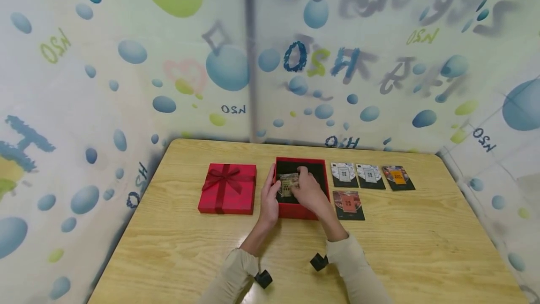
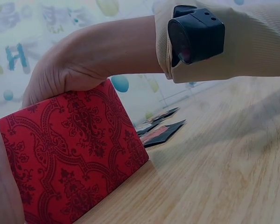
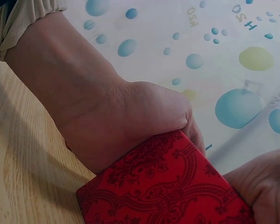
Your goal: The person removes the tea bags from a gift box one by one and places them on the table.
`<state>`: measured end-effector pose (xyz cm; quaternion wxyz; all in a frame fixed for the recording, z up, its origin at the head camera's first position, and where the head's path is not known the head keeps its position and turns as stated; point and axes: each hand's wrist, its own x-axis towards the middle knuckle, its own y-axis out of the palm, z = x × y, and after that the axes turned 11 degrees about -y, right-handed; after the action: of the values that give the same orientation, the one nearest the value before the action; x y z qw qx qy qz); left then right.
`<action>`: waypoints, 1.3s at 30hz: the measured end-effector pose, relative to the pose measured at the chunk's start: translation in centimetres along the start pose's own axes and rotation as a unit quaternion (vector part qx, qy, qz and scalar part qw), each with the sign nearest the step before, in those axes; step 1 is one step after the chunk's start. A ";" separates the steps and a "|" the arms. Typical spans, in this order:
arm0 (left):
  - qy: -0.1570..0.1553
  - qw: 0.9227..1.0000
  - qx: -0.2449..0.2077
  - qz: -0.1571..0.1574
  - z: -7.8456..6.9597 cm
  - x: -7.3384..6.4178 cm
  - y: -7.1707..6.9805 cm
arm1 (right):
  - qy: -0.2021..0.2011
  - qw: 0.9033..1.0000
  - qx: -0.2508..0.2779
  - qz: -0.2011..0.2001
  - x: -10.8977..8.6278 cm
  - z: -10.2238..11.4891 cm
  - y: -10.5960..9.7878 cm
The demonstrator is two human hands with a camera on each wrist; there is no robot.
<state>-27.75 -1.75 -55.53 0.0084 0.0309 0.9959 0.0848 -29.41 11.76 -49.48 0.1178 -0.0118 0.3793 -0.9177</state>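
Observation:
A red patterned gift box [image 1: 299, 211] with a black inside stands uncovered on the table. My left hand [image 1: 268, 201] holds its left wall, fingers along the outside and thumb over the rim. Inside the box, my right hand [image 1: 310, 191] pinches a small square printed packet [image 1: 287, 187] by its right side. The packet's right part is hidden under those fingers. In the left wrist view the right hand [image 2: 65, 70] reaches over the front wall of the box [image 2: 79, 154]. The right wrist view shows that hand [image 3: 126, 112] bent over the rim.
A red lid [image 1: 234, 191] with a ribbon bow lies left of the box. To the right are several square packets, among them an orange-labelled one [image 1: 396, 177] and a red-labelled one [image 1: 348, 204]. The wooden table [image 1: 168, 247] meets a patterned curtain wall behind.

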 end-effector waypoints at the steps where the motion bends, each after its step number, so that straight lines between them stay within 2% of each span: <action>1: 0.001 1.000 -0.001 0.002 0.0 0.0 0.0 | -0.002 1.000 0.006 0.001 0.0 0.0 -0.1; 6: 0.009 1.000 0.000 0.004 0.0 0.1 0.0 | -0.019 0.999 0.015 0.023 0.0 -0.1 -0.2; 10: 0.011 1.000 0.003 0.002 -0.1 0.0 0.0 | -0.039 0.999 0.002 0.024 0.0 -0.1 -0.1; 25: 0.014 1.000 0.008 0.003 -0.2 0.1 -0.1 | -0.045 0.999 0.008 0.020 -0.1 0.0 0.0; 29: 0.016 1.000 0.007 0.001 -0.2 0.3 0.0 | -0.055 0.998 0.035 0.019 0.0 -0.1 -0.2; 35: 0.008 1.000 0.009 -0.002 -0.2 0.1 0.1 | -0.059 0.992 0.100 0.046 -0.3 -0.2 -0.4; 39: 0.001 1.000 0.006 -0.006 -0.1 0.0 0.0 | -0.074 0.988 0.122 0.058 -0.5 -0.3 -0.4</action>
<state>-27.73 -1.74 -55.40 0.0079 0.0248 0.9966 0.0787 -29.07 12.35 -49.33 0.1991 -0.0435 0.2543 -0.9454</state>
